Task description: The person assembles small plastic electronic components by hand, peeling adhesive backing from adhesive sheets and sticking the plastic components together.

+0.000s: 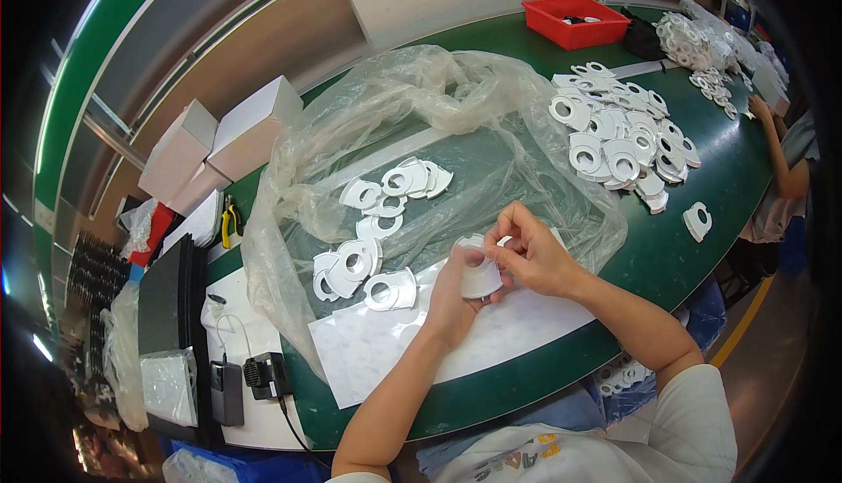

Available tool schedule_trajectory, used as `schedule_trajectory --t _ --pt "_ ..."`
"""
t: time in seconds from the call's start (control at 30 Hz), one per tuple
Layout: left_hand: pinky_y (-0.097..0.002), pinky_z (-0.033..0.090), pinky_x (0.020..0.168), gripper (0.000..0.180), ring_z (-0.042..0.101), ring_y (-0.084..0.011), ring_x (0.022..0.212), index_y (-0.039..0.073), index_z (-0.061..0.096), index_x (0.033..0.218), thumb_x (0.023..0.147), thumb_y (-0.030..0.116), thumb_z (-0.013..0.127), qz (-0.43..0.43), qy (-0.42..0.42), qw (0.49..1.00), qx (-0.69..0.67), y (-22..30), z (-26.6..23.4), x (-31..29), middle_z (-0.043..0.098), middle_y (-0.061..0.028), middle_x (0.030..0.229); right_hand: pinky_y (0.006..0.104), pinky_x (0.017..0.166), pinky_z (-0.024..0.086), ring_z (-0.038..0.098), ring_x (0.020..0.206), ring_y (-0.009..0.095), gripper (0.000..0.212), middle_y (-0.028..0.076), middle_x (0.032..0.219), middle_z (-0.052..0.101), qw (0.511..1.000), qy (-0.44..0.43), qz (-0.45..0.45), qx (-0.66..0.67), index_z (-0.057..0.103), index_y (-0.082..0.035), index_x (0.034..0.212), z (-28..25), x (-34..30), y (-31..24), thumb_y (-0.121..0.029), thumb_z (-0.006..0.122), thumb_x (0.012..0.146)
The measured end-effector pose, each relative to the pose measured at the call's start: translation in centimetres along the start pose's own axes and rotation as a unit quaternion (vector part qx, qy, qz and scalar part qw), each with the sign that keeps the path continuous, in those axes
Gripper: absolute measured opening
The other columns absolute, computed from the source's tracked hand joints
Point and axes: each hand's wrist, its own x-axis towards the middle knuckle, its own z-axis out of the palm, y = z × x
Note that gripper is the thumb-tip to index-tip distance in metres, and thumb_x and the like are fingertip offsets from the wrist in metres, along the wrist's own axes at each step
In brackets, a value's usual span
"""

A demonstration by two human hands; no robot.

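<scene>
Near the front of the table, my left hand [450, 300] grips a white plastic part [481, 282] with a round hole in it. My right hand [538, 256] is closed in a pinch at the part's upper right edge; what its fingertips hold, if anything, is too small to make out. Under both hands lies a white sheet [351, 356] with faint marks. Just beyond it, several similar white parts [381, 292] lie in a loose curved row on a clear plastic bag [298, 180] spread over the green table [517, 386].
At the right is a heap of white parts [623, 164], with a single part [697, 221] nearer the edge. A red bin [574, 27] stands at the back. Left are white boxes [254, 128], yellow-handled pliers [230, 222] and a black device [266, 376]. Another person's arm [776, 154] shows far right.
</scene>
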Motion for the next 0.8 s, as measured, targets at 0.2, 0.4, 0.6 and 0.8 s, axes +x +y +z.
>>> schedule_trajectory --t 0.2,0.4,0.6,0.8 --pt "-0.0292 0.046 0.063 0.024 0.059 -0.017 0.086 0.006 0.049 0.112 0.094 0.022 0.046 0.031 -0.016 0.999 0.026 -0.3 -0.2 0.0 0.058 -0.0093 0.101 0.0184 0.046 0.041 0.05 0.055 0.005 0.025 0.006 0.088 0.061 1.0 0.016 -0.014 -0.023 0.039 -0.007 0.094 0.3 -0.2 -0.3 -0.001 0.062 0.086" --pt "-0.0296 0.047 0.063 0.028 0.06 -0.0186 0.084 0.006 0.044 0.118 0.093 0.018 0.046 0.03 -0.04 0.999 0.006 -1.0 -0.7 0.4 0.057 -0.0108 0.101 0.0232 0.047 0.04 0.051 0.055 0.008 0.027 0.003 0.09 0.064 0.871 0.203 -0.282 -0.347 0.057 -0.005 0.1 -0.6 -0.3 -0.5 -0.008 0.072 0.077" --pt "-0.0293 0.047 0.062 0.03 0.06 -0.0185 0.083 0.007 0.041 0.121 0.094 0.019 0.045 0.039 -0.035 0.998 0.028 -1.1 0.2 0.2 0.056 -0.0106 0.101 0.0205 0.052 0.043 0.057 0.066 0.005 0.019 0.004 0.084 0.068 0.992 0.101 0.0 -0.072 0.067 0.001 0.096 -1.5 0.1 0.6 -0.009 0.067 0.08" --pt "-0.0306 0.049 0.065 0.032 0.06 -0.0192 0.087 0.008 0.041 0.12 0.094 0.023 0.05 0.045 -0.055 0.994 0.084 -1.2 0.2 0.2 0.055 -0.0094 0.103 0.02 0.054 0.044 0.057 0.06 0.004 0.016 0.002 0.071 0.065 0.99 0.088 0.06 -0.09 0.069 0.002 0.09 -1.2 0.1 -0.6 -0.01 0.067 0.079"
